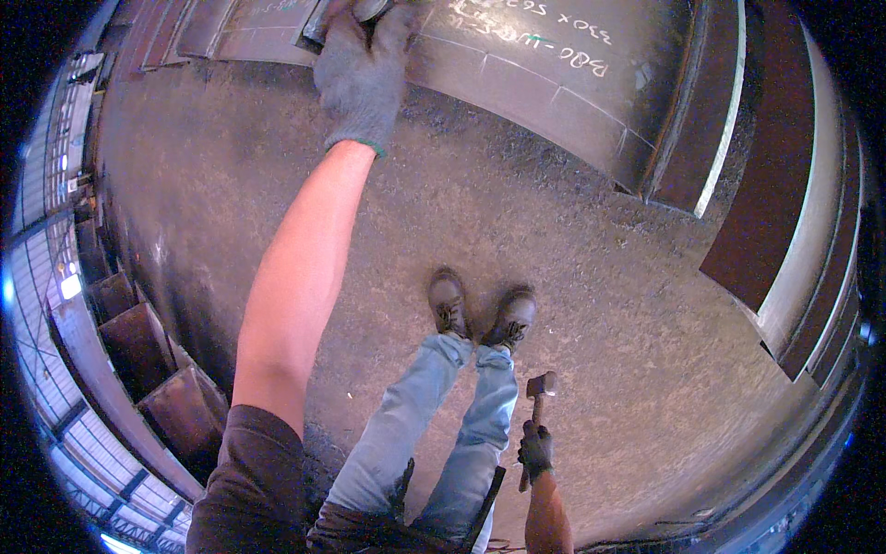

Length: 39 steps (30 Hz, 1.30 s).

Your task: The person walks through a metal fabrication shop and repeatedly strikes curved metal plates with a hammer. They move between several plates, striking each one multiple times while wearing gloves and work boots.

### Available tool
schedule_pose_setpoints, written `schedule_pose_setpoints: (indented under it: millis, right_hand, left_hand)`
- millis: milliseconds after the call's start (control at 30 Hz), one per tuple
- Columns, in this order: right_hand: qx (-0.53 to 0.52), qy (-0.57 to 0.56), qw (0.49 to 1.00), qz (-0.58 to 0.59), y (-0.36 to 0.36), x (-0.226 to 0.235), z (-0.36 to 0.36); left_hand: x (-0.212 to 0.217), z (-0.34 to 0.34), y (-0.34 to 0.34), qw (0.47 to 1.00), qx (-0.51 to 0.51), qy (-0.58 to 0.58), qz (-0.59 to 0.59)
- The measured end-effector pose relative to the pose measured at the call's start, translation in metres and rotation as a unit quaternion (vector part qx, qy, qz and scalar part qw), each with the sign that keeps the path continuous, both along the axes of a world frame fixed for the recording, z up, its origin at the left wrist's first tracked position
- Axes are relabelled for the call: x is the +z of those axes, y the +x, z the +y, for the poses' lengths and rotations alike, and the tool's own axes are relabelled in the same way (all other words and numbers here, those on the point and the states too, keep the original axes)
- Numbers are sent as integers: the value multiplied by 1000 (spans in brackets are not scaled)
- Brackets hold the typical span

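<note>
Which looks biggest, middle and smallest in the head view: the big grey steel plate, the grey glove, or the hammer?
1. Big grey chalk-marked steel plate
2. Grey knitted glove on left hand
3. Small wooden-handled hammer

The glove sits nearer the camera, so that ranking is unsure.

Cut off at the top edge

The left hand (362, 69) grips a metal piece (343, 17) cropped by the frame; its fingertips and what it is cannot be told.

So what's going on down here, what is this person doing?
A person stands on a gritty workshop floor beside big dark steel plates marked with chalk. The gloved left hand reaches out and rests on a metal piece at the edge of one plate. The gloved right hand hangs by the leg, gripping a hammer with its head pointing up.
</note>
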State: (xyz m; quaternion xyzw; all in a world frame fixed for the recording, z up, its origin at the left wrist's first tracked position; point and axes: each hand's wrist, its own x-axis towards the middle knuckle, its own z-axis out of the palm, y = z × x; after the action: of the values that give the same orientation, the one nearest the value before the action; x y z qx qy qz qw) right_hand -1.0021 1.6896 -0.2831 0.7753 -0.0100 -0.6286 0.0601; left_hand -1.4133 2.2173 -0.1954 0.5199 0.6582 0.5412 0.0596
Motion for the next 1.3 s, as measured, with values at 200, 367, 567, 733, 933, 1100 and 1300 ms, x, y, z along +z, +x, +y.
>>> schedule_pose_setpoints:
  millis: [200,367,567,733,933,1100,1300]
  right_hand:
    - [-30,11,999,30,12,6,2]
    - [28,-13,999,26,2,42,25]
    - [-37,10,998,-42,12,81,-37]
    - [-61,29,993,-95,14,79,-90]
    - [41,83,981,-172,77,57,-119]
    - [68,139,978,-142,138,22,-124]
    - [-72,96,991,-61,174,31,-140]
  left_hand:
    - [9,-2,12,997,13,-36,73]
    - [37,-25,-3,993,6,-102,-51]
    - [68,-67,31,960,-74,-171,-207]
    - [115,-106,112,903,-220,-191,-317]
    - [145,-133,269,850,-340,-309,-259]
    - [100,-138,384,810,-475,-239,-248]
    - [29,-110,480,885,-430,-113,-138]
